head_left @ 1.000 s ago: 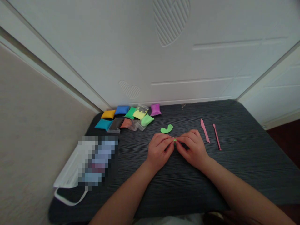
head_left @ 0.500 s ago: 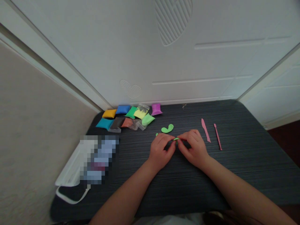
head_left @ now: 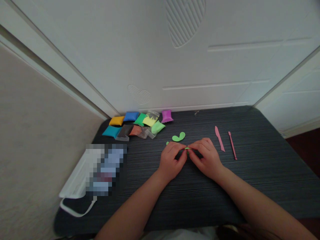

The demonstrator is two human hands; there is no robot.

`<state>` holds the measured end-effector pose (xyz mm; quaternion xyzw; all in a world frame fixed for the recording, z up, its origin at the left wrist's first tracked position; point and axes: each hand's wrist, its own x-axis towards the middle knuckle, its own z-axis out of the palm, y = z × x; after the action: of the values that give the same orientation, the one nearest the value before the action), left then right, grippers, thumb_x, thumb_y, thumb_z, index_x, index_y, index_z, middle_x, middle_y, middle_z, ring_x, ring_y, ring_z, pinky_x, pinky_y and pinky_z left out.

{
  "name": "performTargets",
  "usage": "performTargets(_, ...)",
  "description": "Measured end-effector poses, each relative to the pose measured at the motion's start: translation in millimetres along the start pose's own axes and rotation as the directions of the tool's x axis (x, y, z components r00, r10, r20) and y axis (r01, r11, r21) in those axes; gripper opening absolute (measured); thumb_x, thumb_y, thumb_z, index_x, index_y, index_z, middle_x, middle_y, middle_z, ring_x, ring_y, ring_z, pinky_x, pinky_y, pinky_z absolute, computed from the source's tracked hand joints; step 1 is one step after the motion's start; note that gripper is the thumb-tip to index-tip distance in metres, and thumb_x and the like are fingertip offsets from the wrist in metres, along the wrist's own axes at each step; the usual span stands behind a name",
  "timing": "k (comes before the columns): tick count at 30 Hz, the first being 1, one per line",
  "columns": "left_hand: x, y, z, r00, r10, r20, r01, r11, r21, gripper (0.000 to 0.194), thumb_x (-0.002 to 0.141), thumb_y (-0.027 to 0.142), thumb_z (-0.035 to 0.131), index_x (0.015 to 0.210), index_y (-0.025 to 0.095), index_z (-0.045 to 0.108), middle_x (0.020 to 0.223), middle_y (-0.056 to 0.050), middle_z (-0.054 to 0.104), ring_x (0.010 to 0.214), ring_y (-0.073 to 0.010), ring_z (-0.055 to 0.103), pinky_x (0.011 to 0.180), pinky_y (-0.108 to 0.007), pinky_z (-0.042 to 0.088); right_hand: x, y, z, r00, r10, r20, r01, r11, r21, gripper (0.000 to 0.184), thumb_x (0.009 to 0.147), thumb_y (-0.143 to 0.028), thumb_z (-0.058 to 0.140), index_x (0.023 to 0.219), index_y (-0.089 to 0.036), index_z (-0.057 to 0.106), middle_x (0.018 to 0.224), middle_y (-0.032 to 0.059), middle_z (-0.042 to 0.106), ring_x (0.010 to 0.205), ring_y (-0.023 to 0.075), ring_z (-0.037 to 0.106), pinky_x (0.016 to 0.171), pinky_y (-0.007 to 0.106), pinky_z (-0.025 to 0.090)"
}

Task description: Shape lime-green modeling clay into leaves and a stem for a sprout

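Between the fingertips of my left hand [head_left: 172, 160] and my right hand [head_left: 205, 158] is a small piece of light green clay [head_left: 187, 148]. Both hands pinch it, thumbs below and index fingers above, just over the dark table. Much of the piece is hidden by the fingers. Just beyond the hands lies a curved, two-lobed light green clay shape [head_left: 178, 137]. A further bit of green [head_left: 167, 143] peeks out behind my left hand, mostly covered. To the right of my right hand rest a pink plastic knife [head_left: 219, 138] and a thin pink modelling stick [head_left: 232, 145].
Several packets of coloured clay lie at the back left, among them a purple packet [head_left: 167, 116] and a teal packet [head_left: 111, 131]. At the left edge are a white pouch-like item [head_left: 76, 180] with a strap and a blurred-out object [head_left: 107, 171]. A white panel [head_left: 200, 66] rises behind the table.
My right hand's fingertips have come slightly left, closer to my left fingertips, and less of the green clay shows between them. The things on the table have not moved.
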<state>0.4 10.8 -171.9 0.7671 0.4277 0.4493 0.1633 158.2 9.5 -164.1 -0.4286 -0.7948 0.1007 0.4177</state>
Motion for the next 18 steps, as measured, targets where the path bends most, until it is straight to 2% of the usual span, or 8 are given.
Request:
performTargets(4, 0.7, 0.3, -0.1, 0.997, -0.026, 0.078, 0.026, 1.000, -0.003, 0.014, 0.077, 0.018, 0.052, 0.090, 0.018, 0.057, 0.083, -0.004, 0.063, 0.080, -0.0160, 0.056, 0.075, -0.032, 0.046, -1.0, -0.5, 0.3, 1.000, 0.014, -0.022, -0.014, 1.000, 0.011, 0.010, 0.078, -0.017, 0.053, 0.087, -0.021, 0.055, 0.078, 0.0025, 0.063, 0.074, 0.0166, 0.057, 0.072, 0.035, 0.041)
performTargets(7, 1.1, -0.1, 0.5, 0.992, -0.032, 0.120, 0.032, 0.999, 0.002, 0.010, 0.078, 0.018, 0.052, 0.087, 0.018, 0.057, 0.079, -0.003, 0.062, 0.076, -0.0155, 0.055, 0.072, -0.031, 0.046, -1.0, -1.8, 0.0, 0.999, 0.054, -0.009, -0.054, 0.999, 0.010, 0.009, 0.080, -0.016, 0.050, 0.087, -0.020, 0.054, 0.078, 0.0035, 0.061, 0.074, 0.0172, 0.055, 0.072, 0.035, 0.042)
performTargets(13, 1.6, -0.7, 0.9, 0.995, -0.053, 0.079, 0.051, 0.998, 0.023, 0.010, 0.078, 0.016, 0.050, 0.085, 0.018, 0.057, 0.080, -0.003, 0.062, 0.078, -0.0151, 0.056, 0.072, -0.029, 0.046, 0.7, -0.8, -1.0, 0.999, 0.042, 0.017, -0.042, 0.999, 0.024, 0.013, 0.079, -0.018, 0.053, 0.092, -0.020, 0.054, 0.083, 0.0038, 0.062, 0.080, 0.0176, 0.056, 0.075, 0.036, 0.042)
performTargets(18, -0.1, -0.5, 1.8, 0.995, -0.062, 0.074, 0.057, 0.997, 0.056, 0.009, 0.077, 0.017, 0.051, 0.083, 0.018, 0.057, 0.078, -0.003, 0.063, 0.076, -0.0148, 0.057, 0.069, -0.028, 0.046, -0.1, 2.2, -1.3, 1.000, 0.016, 0.001, -0.016, 1.000, 0.004, 0.011, 0.078, -0.017, 0.055, 0.088, -0.021, 0.058, 0.083, 0.0036, 0.063, 0.080, 0.0172, 0.057, 0.076, 0.036, 0.042)
